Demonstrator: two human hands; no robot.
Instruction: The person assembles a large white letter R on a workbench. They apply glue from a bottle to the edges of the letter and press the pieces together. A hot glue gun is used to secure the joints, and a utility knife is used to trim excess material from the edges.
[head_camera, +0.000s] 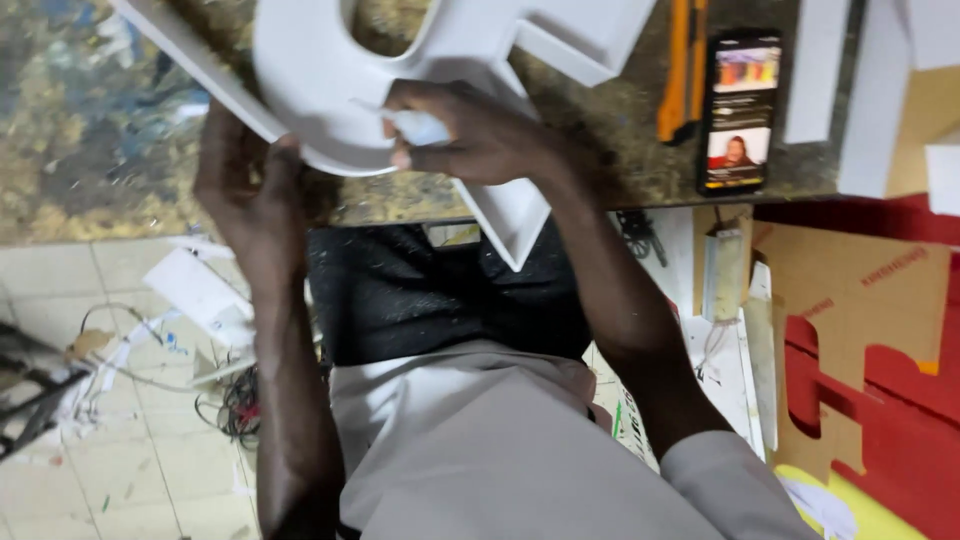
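Note:
A large white foam-board shape (330, 60) with a curved cut-out lies over the front edge of a mottled worktable (90, 150). My left hand (240, 190) grips its curved lower edge from underneath at the left. My right hand (470, 130) rests on the shape's face, fingers closed on a small white wad (418, 127) pressed against the surface. A pointed white part of the shape (510, 215) hangs past the table edge above my lap.
An orange utility knife (683, 65) and a dark phone (738, 110) with a lit screen lie on the table at right. White foam strips (820, 60) stand further right. Red and brown cardboard cut-outs (880, 340) lie on the floor at right; wires and scraps (225, 400) at left.

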